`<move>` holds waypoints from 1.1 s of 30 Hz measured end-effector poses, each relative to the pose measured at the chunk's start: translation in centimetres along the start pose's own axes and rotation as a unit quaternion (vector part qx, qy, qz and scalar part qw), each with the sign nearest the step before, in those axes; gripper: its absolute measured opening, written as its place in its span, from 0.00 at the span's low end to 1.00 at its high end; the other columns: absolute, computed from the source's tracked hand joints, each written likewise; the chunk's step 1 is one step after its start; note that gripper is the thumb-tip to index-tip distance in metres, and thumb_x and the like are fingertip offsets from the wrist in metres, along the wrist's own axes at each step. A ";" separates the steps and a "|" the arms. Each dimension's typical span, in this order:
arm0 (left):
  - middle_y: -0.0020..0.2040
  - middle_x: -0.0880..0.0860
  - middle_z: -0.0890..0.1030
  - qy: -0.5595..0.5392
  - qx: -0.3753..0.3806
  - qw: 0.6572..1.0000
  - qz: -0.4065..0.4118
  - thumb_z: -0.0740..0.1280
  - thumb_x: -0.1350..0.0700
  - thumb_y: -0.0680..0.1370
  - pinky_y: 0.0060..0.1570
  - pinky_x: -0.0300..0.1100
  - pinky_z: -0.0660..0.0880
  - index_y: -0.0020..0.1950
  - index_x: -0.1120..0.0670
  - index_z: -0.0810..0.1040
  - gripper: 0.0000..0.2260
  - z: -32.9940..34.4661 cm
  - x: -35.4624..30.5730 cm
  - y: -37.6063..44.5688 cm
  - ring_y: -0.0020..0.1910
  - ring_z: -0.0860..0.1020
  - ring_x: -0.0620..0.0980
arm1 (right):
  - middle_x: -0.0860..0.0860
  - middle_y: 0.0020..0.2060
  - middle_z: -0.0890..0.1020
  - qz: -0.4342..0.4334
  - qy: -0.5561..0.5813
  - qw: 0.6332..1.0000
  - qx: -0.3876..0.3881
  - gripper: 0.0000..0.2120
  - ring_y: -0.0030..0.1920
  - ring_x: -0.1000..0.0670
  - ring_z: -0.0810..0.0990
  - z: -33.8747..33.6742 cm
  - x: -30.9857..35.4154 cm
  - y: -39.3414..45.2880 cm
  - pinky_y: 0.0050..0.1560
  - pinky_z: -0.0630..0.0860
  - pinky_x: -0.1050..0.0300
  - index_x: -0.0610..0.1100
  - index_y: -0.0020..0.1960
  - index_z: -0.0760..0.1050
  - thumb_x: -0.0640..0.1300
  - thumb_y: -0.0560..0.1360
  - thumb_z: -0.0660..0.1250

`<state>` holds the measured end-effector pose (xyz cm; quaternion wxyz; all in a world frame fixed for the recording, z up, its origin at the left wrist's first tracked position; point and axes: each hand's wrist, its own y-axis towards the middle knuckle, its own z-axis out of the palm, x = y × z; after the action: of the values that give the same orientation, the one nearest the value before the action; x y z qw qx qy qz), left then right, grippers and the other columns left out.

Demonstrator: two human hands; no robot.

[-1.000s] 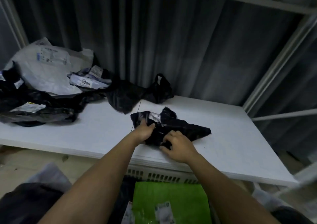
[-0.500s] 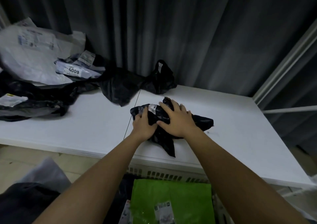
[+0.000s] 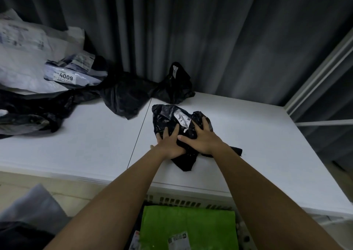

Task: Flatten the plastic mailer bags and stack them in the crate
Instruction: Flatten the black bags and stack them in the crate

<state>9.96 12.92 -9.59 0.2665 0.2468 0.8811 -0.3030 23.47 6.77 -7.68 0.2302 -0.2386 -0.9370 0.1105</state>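
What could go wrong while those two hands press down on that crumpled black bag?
The black bag is still lumpy under the left hand and right hand, so it may spring back once released. One corner points at the table edge; a hard sweep could slide it off. A badly flattened bag might sit unevenly on the green mailer in the crate.

A crumpled black mailer (image 3: 168, 119) with a white label lies on the table, pressed flat. More mailers (image 3: 57, 89), black and grey-white, are heaped at the far left. A green mailer (image 3: 189, 225) lies flat in the crate (image 3: 191, 204) below the table's near edge.
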 end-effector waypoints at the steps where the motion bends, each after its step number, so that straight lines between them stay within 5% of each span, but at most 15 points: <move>1: 0.78 0.55 0.38 0.004 0.003 1.000 0.004 0.66 0.53 0.75 0.73 0.61 0.47 0.76 0.40 0.36 0.43 0.2 0.0 0.1 0.76 0.38 0.62 | 0.54 0.77 0.36 0.005 0.001 1.000 0.004 0.44 0.77 0.39 0.50 0.2 -0.2 0.1 0.74 0.56 0.43 0.67 0.75 0.43 0.77 0.66 0.58; 9: 0.77 0.56 0.51 0.070 -0.032 0.996 0.054 0.61 0.62 0.76 0.71 0.49 0.57 0.78 0.45 0.39 0.39 1.5 0.4 -0.2 0.73 0.57 0.61 | 0.51 0.78 0.42 -0.001 0.010 1.000 0.010 0.38 0.75 0.39 0.55 1.2 -1.3 -1.0 0.73 0.59 0.46 0.61 0.76 0.49 0.69 0.72 0.61; 15: 0.76 0.57 0.58 0.099 -0.070 0.989 0.086 0.60 0.64 0.76 0.70 0.42 0.55 0.79 0.49 0.45 0.36 -0.6 1.2 -2.5 0.72 0.61 0.58 | 0.46 0.70 0.66 -0.056 0.044 0.994 -0.083 0.25 0.66 0.44 0.71 0.1 -1.4 -3.7 0.65 0.69 0.55 0.46 0.69 0.70 0.53 0.75 0.67; 23: 0.77 0.54 0.59 0.186 0.033 0.981 0.051 0.56 0.65 0.78 0.71 0.45 0.61 0.78 0.43 0.51 0.33 -4.8 2.4 -7.2 0.74 0.60 0.56 | 0.52 0.49 0.80 -0.033 0.164 0.983 -0.077 0.30 0.50 0.51 0.80 -1.7 -1.3 -6.6 0.52 0.77 0.56 0.49 0.51 0.81 0.71 0.61 0.70; 26: 0.78 0.55 0.57 0.246 0.063 0.967 0.013 0.55 0.63 0.78 0.71 0.48 0.60 0.78 0.41 0.47 0.33 -5.2 2.6 -8.0 0.74 0.58 0.59 | 0.52 0.62 0.76 -0.008 0.183 0.983 -0.001 0.38 0.61 0.50 0.76 -2.0 -0.9 -7.4 0.63 0.73 0.51 0.56 0.60 0.78 0.77 0.56 0.69; 29: 0.79 0.54 0.51 0.275 0.090 0.957 -0.033 0.56 0.59 0.78 0.73 0.53 0.57 0.78 0.42 0.42 0.34 -5.3 2.5 -8.3 0.75 0.52 0.59 | 0.50 0.77 0.55 0.034 0.148 0.987 0.046 0.53 0.75 0.45 0.59 -2.7 0.3 -8.0 0.73 0.61 0.43 0.59 0.74 0.60 0.80 0.54 0.66; 31: 0.79 0.53 0.46 0.281 0.091 0.954 -0.057 0.57 0.55 0.78 0.73 0.56 0.50 0.78 0.44 0.41 0.34 -5.4 1.8 -8.4 0.77 0.46 0.59 | 0.50 0.78 0.42 0.052 0.104 0.991 0.060 0.54 0.77 0.42 0.49 -3.4 1.5 -8.4 0.75 0.54 0.41 0.59 0.78 0.47 0.79 0.59 0.62; 33: 0.79 0.52 0.42 0.245 0.047 0.967 -0.053 0.56 0.52 0.78 0.72 0.60 0.41 0.78 0.45 0.41 0.33 -5.4 0.8 -8.4 0.77 0.41 0.57 | 0.49 0.77 0.38 0.052 0.037 0.998 -0.004 0.48 0.77 0.38 0.44 -4.0 2.8 -8.5 0.75 0.49 0.39 0.59 0.78 0.41 0.79 0.66 0.53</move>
<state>2.70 10.92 -3.07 0.0140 0.2792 0.9160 -0.2879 19.90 1.23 -0.47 0.2574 -0.2916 -0.9147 0.1100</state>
